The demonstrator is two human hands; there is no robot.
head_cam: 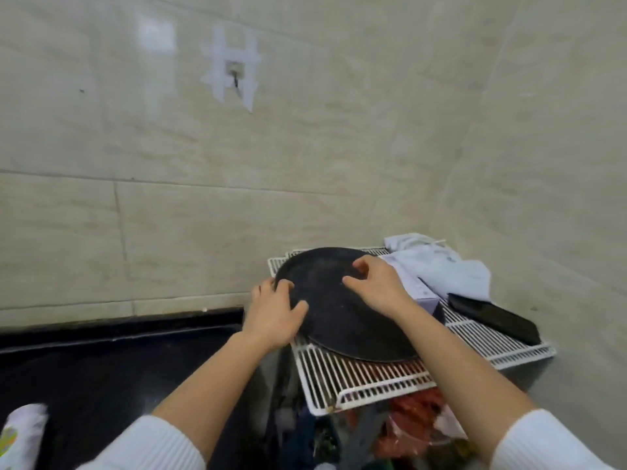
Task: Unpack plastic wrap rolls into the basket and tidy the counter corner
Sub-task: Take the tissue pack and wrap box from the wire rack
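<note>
A round black tray lies on a white wire rack in the counter corner. My left hand grips the tray's left rim, thumb on top. My right hand rests on the tray's upper right part with its fingers curled over the surface. A pale box sits under my right wrist beside the tray. No plastic wrap roll or basket shows clearly.
A light cloth is bunched in the back right corner beside a flat black object on the rack. Red packets lie under the rack. The black counter stretches left, with a white bottle at its lower left edge.
</note>
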